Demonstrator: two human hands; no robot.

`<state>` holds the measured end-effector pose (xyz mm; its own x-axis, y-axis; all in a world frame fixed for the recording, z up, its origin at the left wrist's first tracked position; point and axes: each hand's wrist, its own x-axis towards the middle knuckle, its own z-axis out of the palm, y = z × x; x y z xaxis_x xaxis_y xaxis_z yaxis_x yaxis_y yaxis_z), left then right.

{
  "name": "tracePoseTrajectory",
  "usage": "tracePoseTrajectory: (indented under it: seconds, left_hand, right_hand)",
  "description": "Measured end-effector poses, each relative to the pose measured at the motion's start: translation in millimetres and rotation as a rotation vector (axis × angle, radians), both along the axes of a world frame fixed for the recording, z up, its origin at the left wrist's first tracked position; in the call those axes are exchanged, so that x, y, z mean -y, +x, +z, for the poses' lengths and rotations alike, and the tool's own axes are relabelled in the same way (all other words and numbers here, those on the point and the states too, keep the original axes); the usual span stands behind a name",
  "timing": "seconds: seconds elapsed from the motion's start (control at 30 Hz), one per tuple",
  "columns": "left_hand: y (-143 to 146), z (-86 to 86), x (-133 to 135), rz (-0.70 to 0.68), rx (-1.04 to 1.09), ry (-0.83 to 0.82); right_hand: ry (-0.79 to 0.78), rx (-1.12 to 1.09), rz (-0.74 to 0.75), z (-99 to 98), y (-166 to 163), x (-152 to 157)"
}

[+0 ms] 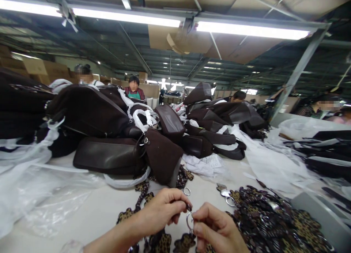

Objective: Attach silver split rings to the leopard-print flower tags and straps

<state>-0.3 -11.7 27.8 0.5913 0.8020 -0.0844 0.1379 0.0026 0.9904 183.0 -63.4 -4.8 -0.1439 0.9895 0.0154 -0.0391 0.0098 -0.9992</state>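
My left hand (163,209) and my right hand (216,227) meet low in the middle of the view. Together they pinch a small metal key ring (189,221) that has a dark leopard-print charm attached. More leopard-print charms (161,242) lie on the white table (95,212) under my hands. To the right, a large heap of the same charms with rings (271,220) is spread out. A dark brown bag (109,156) lies just beyond my hands.
Piles of dark brown bags (87,110) and white wrapping cover the far table. Clear plastic bags (41,194) lie at the left. A grey tray edge (320,212) sits at the right. Several other people work in the background.
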Motion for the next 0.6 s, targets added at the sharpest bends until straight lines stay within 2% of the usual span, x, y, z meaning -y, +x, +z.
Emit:
tracePoseTrajectory:
  seconds: [0.17,0.3,0.5,0.6]
  left_hand:
    - [2.0,2.8,2.6,0.018,0.019,0.056]
    - [-1.7,0.9,1.5,-0.023,-0.063,0.142]
    - [-6.1,8.0,2.5,-0.071,-0.179,0.33]
    - [-6.5,6.2,3.8,-0.109,-0.259,0.434]
  right_hand:
    - [-0.013,0.067,0.024,-0.4,-0.1,-3.8]
    - [-0.021,0.042,-0.01,-0.8,-1.6,-4.1]
    - [-0.073,0.031,-0.001,-2.8,-5.6,-4.9]
    - [-0.102,-0.016,0.008,-4.8,-7.2,-6.0]
